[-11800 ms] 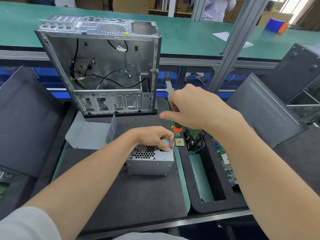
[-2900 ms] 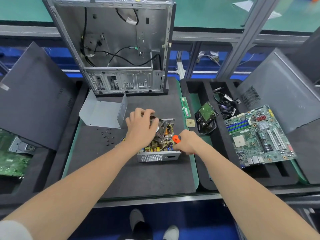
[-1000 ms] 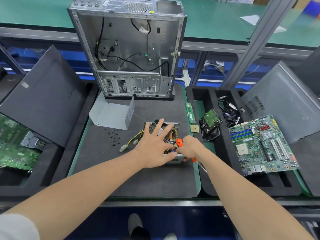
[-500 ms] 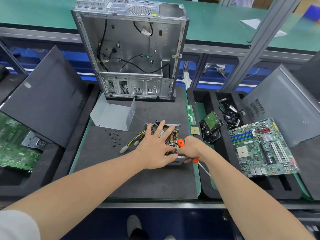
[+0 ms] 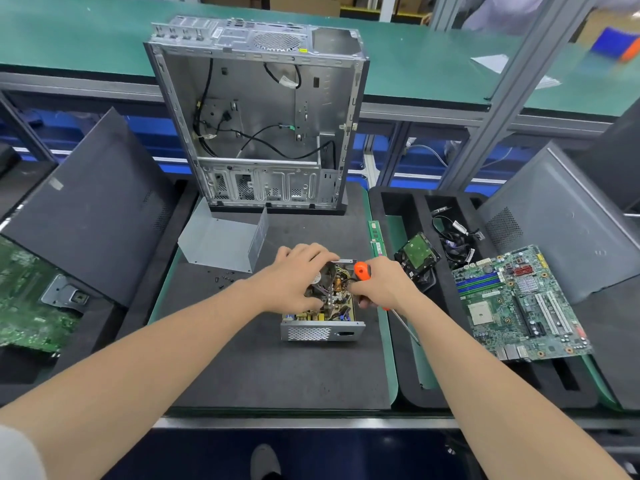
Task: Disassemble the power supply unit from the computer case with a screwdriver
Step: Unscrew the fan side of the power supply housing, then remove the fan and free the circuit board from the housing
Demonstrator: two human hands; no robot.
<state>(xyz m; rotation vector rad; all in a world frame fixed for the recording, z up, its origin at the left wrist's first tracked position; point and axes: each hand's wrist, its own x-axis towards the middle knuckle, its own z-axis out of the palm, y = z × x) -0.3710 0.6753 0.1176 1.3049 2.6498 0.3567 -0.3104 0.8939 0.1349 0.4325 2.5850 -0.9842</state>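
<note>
While the left hand (image 5: 294, 277) bends its fingers over the black fan (image 5: 323, 273) and holds it, the right hand (image 5: 384, 287) is wrapped tight round the screwdriver (image 5: 362, 270). The thin metal end of the tool points down and away, past the wrist, so it is not on any screw now.

The power supply unit (image 5: 322, 332) is out of the computer case (image 5: 263, 109). It sits on the black mat (image 5: 277, 368) in front of the case with its lid off and its parts showing.

I think the step is to work the fan loose. It is best to pull slowly and straight up, because thin wires run all round it and could snag. The right hand's knuckles can press on the box edge so it does not slide. The sharp end should stay clear of the green board inside.

Half a second ago the left hand lay flat on the box with its fingers spread wide. Now they are bent and closed on the fan. The right hand holds the tool the same way.
</note>
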